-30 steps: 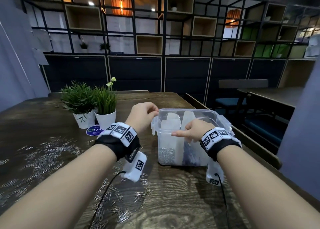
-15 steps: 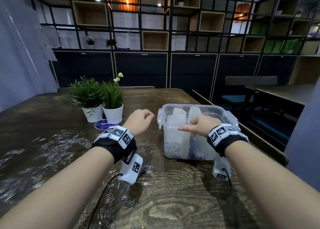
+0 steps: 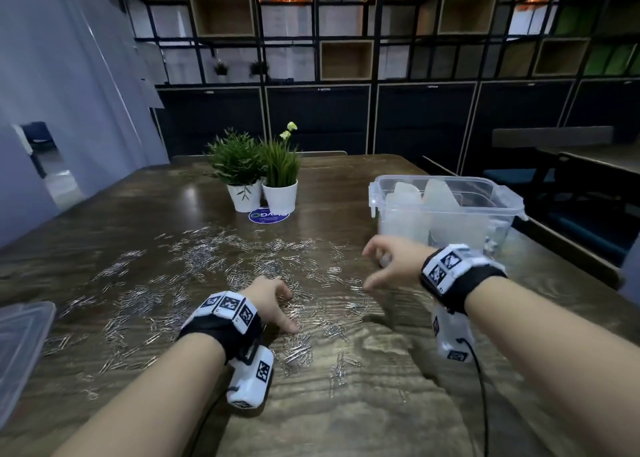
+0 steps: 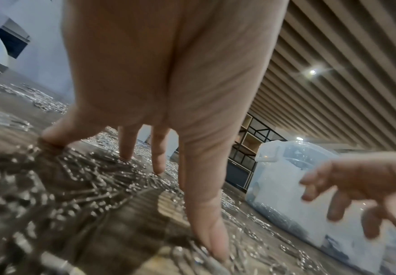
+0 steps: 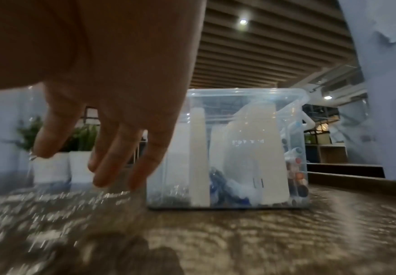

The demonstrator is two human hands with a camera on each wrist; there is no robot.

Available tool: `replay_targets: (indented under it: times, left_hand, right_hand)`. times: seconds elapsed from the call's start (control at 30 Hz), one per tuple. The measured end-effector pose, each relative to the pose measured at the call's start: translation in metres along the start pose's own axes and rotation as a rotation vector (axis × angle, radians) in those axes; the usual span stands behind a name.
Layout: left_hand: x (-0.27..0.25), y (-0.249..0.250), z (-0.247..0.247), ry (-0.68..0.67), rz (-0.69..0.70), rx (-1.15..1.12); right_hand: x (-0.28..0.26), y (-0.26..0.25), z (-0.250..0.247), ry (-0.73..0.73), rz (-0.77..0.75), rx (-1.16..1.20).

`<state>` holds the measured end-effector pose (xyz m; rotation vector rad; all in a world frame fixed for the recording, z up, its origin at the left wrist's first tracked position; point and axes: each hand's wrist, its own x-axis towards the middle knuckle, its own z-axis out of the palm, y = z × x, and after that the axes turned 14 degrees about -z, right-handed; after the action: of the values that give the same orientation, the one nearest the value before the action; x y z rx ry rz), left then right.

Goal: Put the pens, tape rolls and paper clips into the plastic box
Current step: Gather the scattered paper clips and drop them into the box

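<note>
Silver wire paper clips (image 3: pixel 221 269) lie scattered over the dark wooden table (image 3: pixel 346 422) across the middle and left of the head view. The left hand (image 3: pixel 273 300) sits low centre, fingertips (image 4: pixel 215 247) spread and pressed onto the clips, nothing gripped yet. The right hand (image 3: pixel 391 266) hovers beside it, fingers loose and apart, seemingly empty. The clear plastic box (image 3: pixel 446 210), holding white dividers, stands upper right, nearer the right hand; gathered clips likely travel rightward.
</note>
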<state>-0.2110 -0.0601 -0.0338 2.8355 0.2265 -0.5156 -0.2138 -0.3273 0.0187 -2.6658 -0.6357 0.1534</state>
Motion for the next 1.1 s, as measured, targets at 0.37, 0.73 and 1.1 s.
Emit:
replay_targets:
  times: [0.37,0.73,1.1]
  left_hand:
    - [0.017,0.003,0.009,0.016,0.001,-0.072]
    - [0.019,-0.001,0.005,0.003,0.0,-0.106]
    - [0.013,-0.002,0.004,0.066,0.013,-0.225]
  right_hand:
    - [0.023,-0.012,0.065,-0.173,-0.02,-0.169]
    - [0.021,-0.019,0.067,-0.124,-0.056,-0.22]
    - [0.01,-0.022,0.05,-0.032,-0.106,-0.138]
